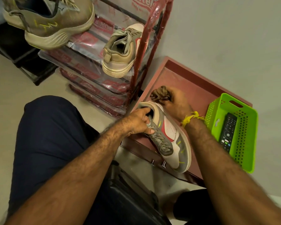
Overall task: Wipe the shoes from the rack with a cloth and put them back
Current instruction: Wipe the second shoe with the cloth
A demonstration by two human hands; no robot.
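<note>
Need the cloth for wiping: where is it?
Head view, right of centre: the cloth is bunched in the right hand, at the heel of the held shoe.

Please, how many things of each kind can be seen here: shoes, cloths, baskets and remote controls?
Shoes: 3, one in the hands, one beige on the rack, one olive on top
Cloths: 1, brown
Baskets: 1, green
Remote controls: 1
Total: 6

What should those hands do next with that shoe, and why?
Probably draw the cloth, bunched in the right hand, down the side of the shoe toward its toe. The left hand grips the shoe's opening, steadying it, and the cloth sits at the heel end.
</note>
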